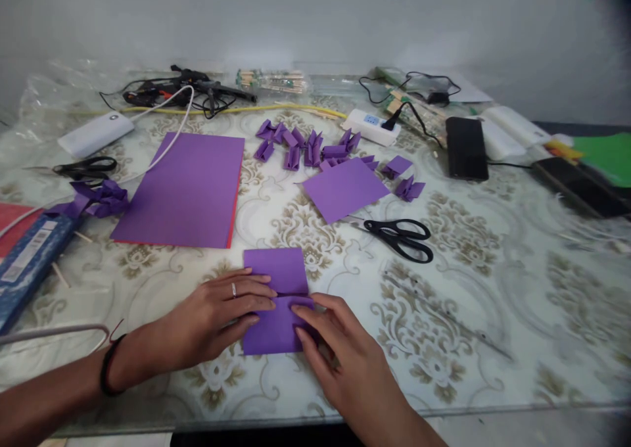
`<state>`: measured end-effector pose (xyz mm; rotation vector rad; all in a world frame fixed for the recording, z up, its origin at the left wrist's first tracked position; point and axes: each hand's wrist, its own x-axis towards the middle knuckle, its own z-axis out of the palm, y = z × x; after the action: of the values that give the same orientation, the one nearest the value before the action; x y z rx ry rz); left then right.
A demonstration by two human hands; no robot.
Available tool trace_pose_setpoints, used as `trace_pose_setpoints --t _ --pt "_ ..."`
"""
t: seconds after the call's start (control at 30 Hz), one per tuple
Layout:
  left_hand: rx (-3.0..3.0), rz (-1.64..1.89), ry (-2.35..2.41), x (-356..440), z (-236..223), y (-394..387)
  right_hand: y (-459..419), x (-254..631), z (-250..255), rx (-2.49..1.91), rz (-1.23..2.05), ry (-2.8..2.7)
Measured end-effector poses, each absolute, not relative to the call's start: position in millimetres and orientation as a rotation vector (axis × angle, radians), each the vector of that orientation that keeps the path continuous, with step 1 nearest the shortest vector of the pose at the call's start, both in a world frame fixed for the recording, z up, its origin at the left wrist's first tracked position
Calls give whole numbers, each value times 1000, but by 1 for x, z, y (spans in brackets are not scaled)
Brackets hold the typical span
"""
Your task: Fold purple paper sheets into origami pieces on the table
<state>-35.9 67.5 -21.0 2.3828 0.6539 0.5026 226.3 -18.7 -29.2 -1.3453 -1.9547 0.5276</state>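
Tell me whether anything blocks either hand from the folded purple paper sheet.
Nothing visible does: the left hand and right hand touch the folded purple paper sheet. The black-handled scissors to its right lie apart from both.

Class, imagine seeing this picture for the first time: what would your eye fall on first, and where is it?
Front and centre, the left hand and right hand rest on a purple paper with a dark line across its middle. Farther back, small folded purple pieces cluster on the patterned tabletop. To the left lies a large purple sheet, red showing along its edge.
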Motion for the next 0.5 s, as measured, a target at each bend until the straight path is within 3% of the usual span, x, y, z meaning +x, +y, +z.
trace_pose_setpoints --t 0.3,0.5 --pt "2688 503 557 -35 -21 65 -16 228 -26 -1397 252 -2121" --pt "2785 451 569 -31 -18 59 -14 237 -28 -1336 244 -2252"
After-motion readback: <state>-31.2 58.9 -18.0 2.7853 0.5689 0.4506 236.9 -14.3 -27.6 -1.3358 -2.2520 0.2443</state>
